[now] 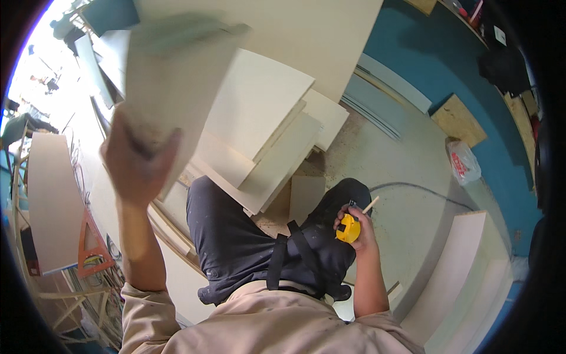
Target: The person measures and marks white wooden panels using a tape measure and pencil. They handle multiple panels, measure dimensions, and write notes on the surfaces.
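My left hand (138, 159) grips the near end of a pale board (171, 88), raised at the upper left and smeared by motion. At lower right of centre, my right hand (359, 227) is closed around a yellow tape measure (348, 232), with a light pencil-like stick (371, 204) poking out of it. Between the board and my knees lies an uneven stack of white panels (259, 100), some edges jutting out past others. My dark-trousered legs are below the stack.
A large sheet (306, 29) lies behind the stack. An orange triangle square (94, 251) and assorted offcuts are at left. At right are a plastic bag (463, 162), a wood piece (457, 121), a dark cable (424, 192) and long pale boards (448, 277).
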A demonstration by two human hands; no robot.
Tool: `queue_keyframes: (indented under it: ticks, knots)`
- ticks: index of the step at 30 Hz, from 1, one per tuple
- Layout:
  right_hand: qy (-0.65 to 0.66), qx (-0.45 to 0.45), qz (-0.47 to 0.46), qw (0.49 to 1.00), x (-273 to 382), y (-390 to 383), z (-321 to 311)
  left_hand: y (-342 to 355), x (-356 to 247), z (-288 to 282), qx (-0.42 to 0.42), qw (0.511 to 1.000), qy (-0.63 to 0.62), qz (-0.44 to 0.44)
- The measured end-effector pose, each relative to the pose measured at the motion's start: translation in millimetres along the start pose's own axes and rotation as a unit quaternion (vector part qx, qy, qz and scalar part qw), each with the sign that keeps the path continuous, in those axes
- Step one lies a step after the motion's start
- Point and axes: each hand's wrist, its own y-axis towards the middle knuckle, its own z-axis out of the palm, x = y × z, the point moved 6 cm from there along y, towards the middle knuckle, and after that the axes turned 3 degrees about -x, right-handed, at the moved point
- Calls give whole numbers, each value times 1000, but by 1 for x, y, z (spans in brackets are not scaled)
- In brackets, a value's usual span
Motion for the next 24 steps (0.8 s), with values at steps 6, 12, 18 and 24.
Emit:
queue_keyframes:
  ticks: [6, 12, 18, 24]
  knots:
    - [29, 67, 8, 997, 2, 3, -6, -1, -24, 107, 128, 954, 115, 244]
    - [109, 130, 3, 986, -3, -6, -23, -48, -14, 165, 160, 904, 149, 367]
    - [77, 147, 2, 986, 6, -9, -16, -72, -9, 160, 149, 920, 136, 336]
    - [-90, 103, -34, 990, 29, 6, 48, -59, 10, 109, 121, 984, 16, 131]
